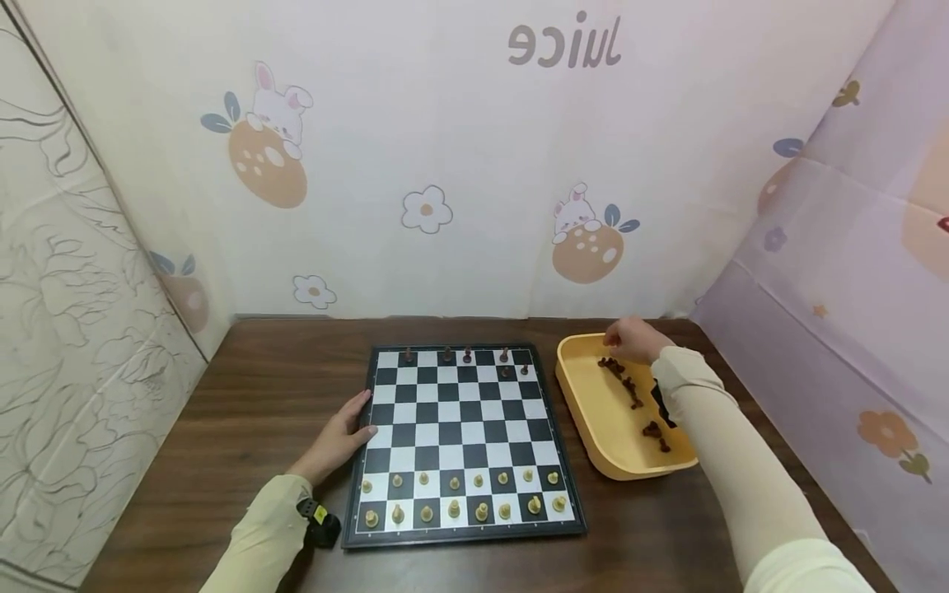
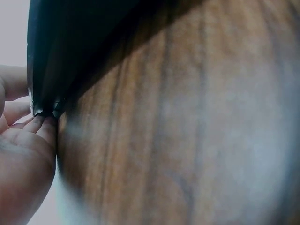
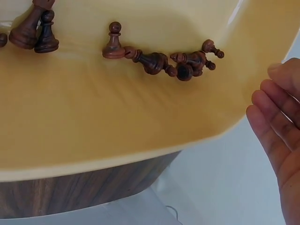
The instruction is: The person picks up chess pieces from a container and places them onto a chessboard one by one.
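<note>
My left hand (image 1: 337,436) rests at the left edge of a black-and-white chessboard (image 1: 427,434); the thumb lies over its rim, the other fingers against its side. In the left wrist view, fingers (image 2: 40,129) touch the board's dark side. Light chess pieces (image 1: 455,509) fill the two near rows. Several dark chess pieces (image 1: 467,355) stand on the far rows towards the right. My right hand (image 1: 636,339) hovers over the far end of a yellow box (image 1: 604,436). Its fingers are slightly bent in the right wrist view, and nothing shows between them.
More dark pieces lie in the box, among them an upright pawn (image 3: 114,42) and a tipped cluster (image 3: 190,61). The brown wooden table (image 1: 252,412) reaches back to a patterned curtain (image 1: 430,272). A purple curtain (image 1: 838,329) borders the right side.
</note>
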